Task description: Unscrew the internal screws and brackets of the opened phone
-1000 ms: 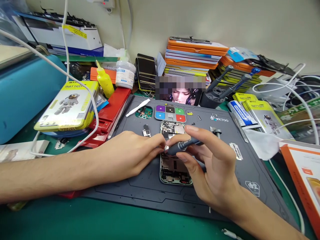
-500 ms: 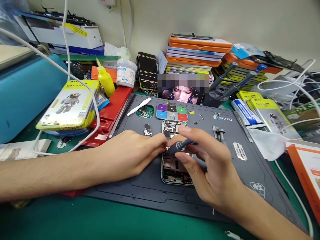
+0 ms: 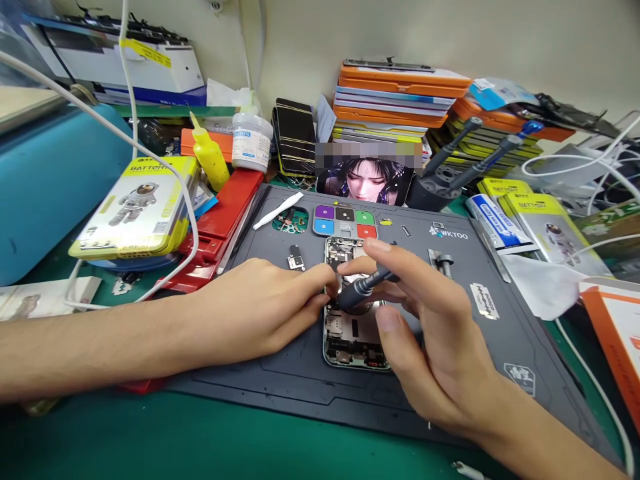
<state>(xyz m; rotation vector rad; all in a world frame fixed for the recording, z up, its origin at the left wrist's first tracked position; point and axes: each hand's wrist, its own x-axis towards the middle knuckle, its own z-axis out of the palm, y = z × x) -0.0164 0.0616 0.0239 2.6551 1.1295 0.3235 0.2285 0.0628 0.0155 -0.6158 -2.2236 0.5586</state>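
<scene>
An opened phone (image 3: 356, 333) lies on the dark grey mat (image 3: 260, 387), its inner parts bare. My right hand (image 3: 435, 320) holds a dark screwdriver (image 3: 361, 288) at a slant over the phone's left side, index finger lying along the top of the handle and thumb apart from it. My left hand (image 3: 285, 300) is closed at the phone's left edge, fingertips bunched beside the screwdriver's lower end. What those fingers hold, if anything, is hidden. A small dark and silver phone part (image 3: 296, 257) sits on the mat, left of the phone.
Beyond the phone are a coloured screw tray (image 3: 344, 222), a white stick tool (image 3: 279, 211) and a razor blade (image 3: 484, 301). A tool holder (image 3: 436, 190) with screwdrivers stands behind. Yellow battery boxes (image 3: 137, 207) and a looping white cable (image 3: 196, 233) flank the left side.
My right thumb has come away from the screwdriver, and the right hand has shifted slightly right. The screwdriver's lower end stays over the phone's left side. My left hand has hardly moved.
</scene>
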